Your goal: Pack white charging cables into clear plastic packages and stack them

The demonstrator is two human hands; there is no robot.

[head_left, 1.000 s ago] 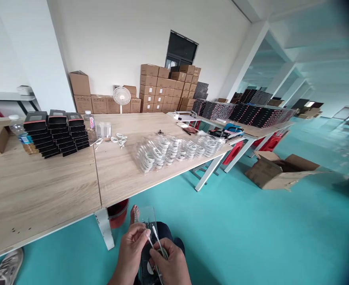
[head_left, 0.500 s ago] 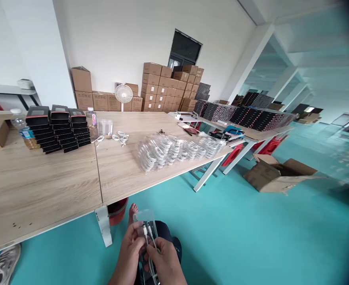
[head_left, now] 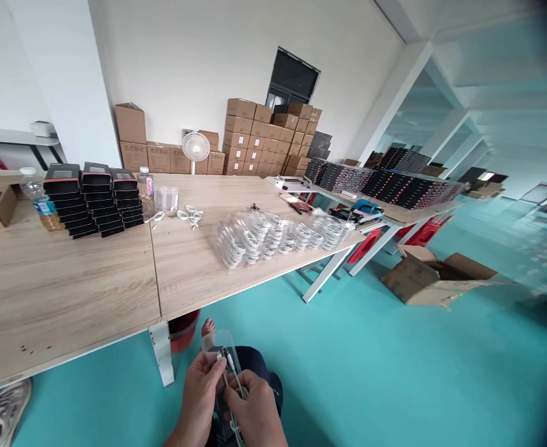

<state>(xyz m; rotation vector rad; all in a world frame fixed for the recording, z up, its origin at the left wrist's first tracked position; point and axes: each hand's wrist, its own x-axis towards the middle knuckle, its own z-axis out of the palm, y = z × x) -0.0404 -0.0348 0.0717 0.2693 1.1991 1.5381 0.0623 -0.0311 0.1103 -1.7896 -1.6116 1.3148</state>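
Low in the view, above my lap, my left hand [head_left: 202,386] is closed, its thumb and fingers pinching one plug end of a white cable [head_left: 230,361] at the edge of a clear plastic sleeve [head_left: 218,339]. My right hand [head_left: 253,400] is closed around the same cable just below its two plug ends. The cable's coiled part hangs beneath the fingers, partly hidden. Several bagged white cables [head_left: 273,236] lie in a row on the wooden table [head_left: 198,273].
Stacked black boxes [head_left: 97,198], two bottles, loose cables [head_left: 189,216] and a small clear case stand on the table. The table edge [head_left: 254,278] runs beyond my hands. An open carton [head_left: 413,279] sits on the floor; a red bucket [head_left: 184,335] is under the table.
My left thumb and fingers have come onto the left plug end, which was showing free before. Both hands and the sleeve have shifted slightly left.
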